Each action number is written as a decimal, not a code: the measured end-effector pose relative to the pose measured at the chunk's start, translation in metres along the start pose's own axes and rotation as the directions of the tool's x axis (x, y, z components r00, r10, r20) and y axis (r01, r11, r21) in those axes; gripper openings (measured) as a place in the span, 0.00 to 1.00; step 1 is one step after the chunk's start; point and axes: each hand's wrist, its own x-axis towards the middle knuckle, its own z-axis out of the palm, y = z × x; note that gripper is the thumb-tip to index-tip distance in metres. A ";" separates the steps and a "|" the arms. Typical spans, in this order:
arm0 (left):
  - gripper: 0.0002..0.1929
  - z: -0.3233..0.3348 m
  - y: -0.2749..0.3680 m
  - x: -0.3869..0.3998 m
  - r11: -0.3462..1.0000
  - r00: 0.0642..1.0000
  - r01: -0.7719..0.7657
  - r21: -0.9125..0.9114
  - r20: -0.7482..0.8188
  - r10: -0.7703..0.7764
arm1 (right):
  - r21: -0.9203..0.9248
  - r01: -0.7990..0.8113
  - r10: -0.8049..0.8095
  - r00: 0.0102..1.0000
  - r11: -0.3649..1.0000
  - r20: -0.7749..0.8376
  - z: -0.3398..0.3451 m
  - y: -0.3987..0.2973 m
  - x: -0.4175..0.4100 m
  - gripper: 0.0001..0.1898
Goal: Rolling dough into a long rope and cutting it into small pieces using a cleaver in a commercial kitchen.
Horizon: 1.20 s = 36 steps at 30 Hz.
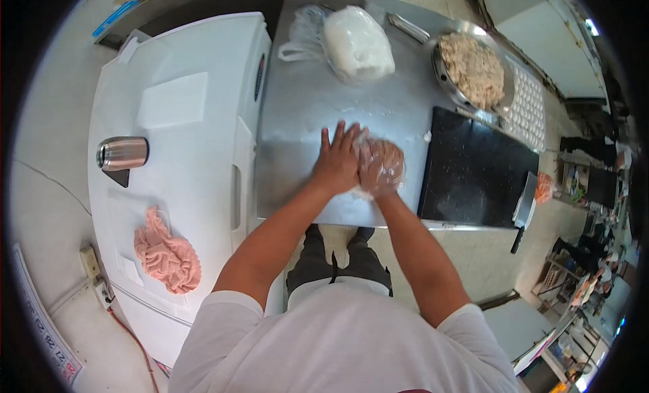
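My right hand (382, 166), inside a clear plastic bag, presses down near the front edge of the steel table (294, 139); a little pale material shows beneath it. Whether its fingers grip anything cannot be told. Bare, with fingers spread, my left hand (338, 160) lies against the bag's left side. Beyond both hands sits a large white mass of dough (359, 43) wrapped in clear plastic. A metal bowl (446, 78) of light brown filling (474, 71) stands at the back right, beside a tray of small white dough pieces (527, 106).
A black board (471, 170) lies to the right, with a cleaver (525, 200) over its right edge. Metal utensils (408, 28) lie at the back. The white appliance (203, 155) at left holds a steel tumbler (123, 153) and a pink cloth (170, 256). People (588, 144) are far right.
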 end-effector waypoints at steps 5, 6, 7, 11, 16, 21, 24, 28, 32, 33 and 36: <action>0.41 0.002 0.013 0.024 0.989 0.987 0.148 0.032 0.057 -0.149 | 0.142 -0.005 -0.012 0.992 0.990 0.122 0.003 0.027 0.035 0.13; 0.39 0.003 0.017 0.025 0.988 0.986 0.153 0.038 0.067 -0.155 | 0.113 0.021 -0.032 0.996 0.993 0.089 0.004 0.031 0.034 0.12; 0.39 0.001 0.017 0.021 0.985 0.983 0.163 0.056 0.073 -0.167 | 0.092 0.050 -0.055 0.997 0.995 0.060 0.003 0.028 0.031 0.12; 0.31 -0.022 0.052 0.017 0.993 0.990 0.087 -0.083 0.119 -0.077 | -0.030 0.441 -0.438 0.879 0.897 -0.190 0.007 0.074 -0.002 0.11; 0.32 -0.007 0.095 -0.011 0.970 0.963 0.172 0.174 0.179 -0.203 | 0.622 -0.387 0.032 0.864 0.681 0.502 -0.056 0.040 -0.038 0.14; 0.33 0.028 0.105 -0.031 0.994 0.996 -0.012 0.113 -0.089 0.022 | 0.541 -0.067 0.079 0.997 0.838 0.001 -0.042 0.033 -0.091 0.28; 0.34 0.035 0.091 -0.022 0.997 0.990 0.078 -0.002 -0.118 -0.078 | 0.509 -0.062 0.052 0.998 0.859 0.034 -0.031 0.039 -0.072 0.34; 0.30 0.033 0.071 0.001 0.991 0.979 0.134 -0.021 -0.154 -0.136 | 0.446 -0.015 -0.008 0.999 0.895 0.048 -0.022 0.039 -0.043 0.36; 0.26 0.030 0.044 0.029 0.990 0.972 0.076 -0.116 -0.211 -0.099 | 0.418 0.016 -0.002 0.999 0.908 -0.034 -0.012 0.038 -0.003 0.29; 0.26 0.030 0.037 0.036 0.990 0.973 0.064 -0.126 -0.212 -0.090 | 0.389 0.027 -0.018 1.000 0.921 -0.026 -0.007 0.041 0.000 0.28; 0.33 0.025 0.015 0.052 0.980 0.984 0.051 -0.192 -0.158 -0.083 | 0.278 0.022 0.010 0.993 0.960 -0.115 0.005 0.030 0.026 0.24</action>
